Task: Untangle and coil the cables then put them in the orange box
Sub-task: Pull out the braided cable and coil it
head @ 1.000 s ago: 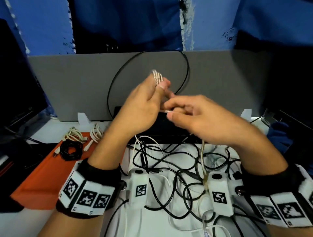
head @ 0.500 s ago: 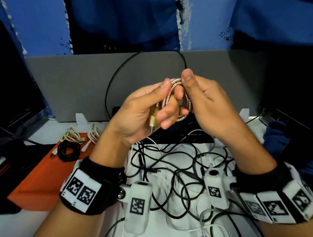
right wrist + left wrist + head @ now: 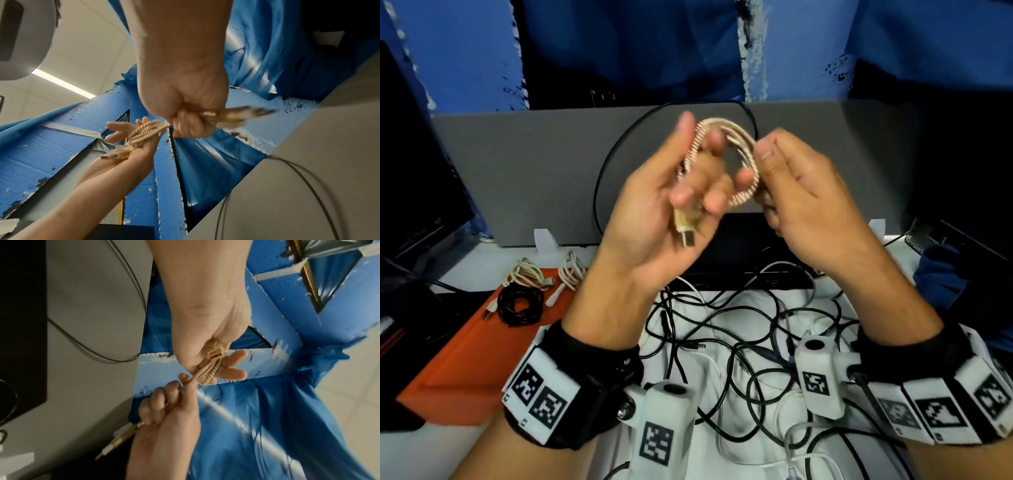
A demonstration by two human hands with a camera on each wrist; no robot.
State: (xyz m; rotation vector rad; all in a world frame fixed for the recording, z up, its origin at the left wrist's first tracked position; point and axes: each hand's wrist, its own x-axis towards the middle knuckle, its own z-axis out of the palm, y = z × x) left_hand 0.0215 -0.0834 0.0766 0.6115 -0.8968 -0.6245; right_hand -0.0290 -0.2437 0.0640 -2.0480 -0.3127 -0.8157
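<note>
A beige braided cable (image 3: 739, 199) is wound into a small coil, held up in front of the grey partition. My left hand (image 3: 690, 178) has its fingers hooked through the coil, and the USB plug (image 3: 686, 233) hangs below its palm. My right hand (image 3: 767, 164) grips the coil's right side in a fist. In the left wrist view the plug (image 3: 216, 352) lies against the left palm and the strands (image 3: 205, 371) run to the right hand (image 3: 174, 395). In the right wrist view blurred cable ends (image 3: 246, 113) stick out of the right fist. The orange box (image 3: 458, 359) lies at the left.
In the orange box lie a coiled black cable (image 3: 518, 305) and two pale coils (image 3: 525, 274). A tangle of black and white cables (image 3: 739, 325) covers the white table below my hands. A black cable loop (image 3: 606, 171) hangs on the grey partition (image 3: 517, 171).
The right hand went from feeding the cable end to gripping the coil's right side. The left fingers loosened and the coil spread wider between the hands, slightly higher.
</note>
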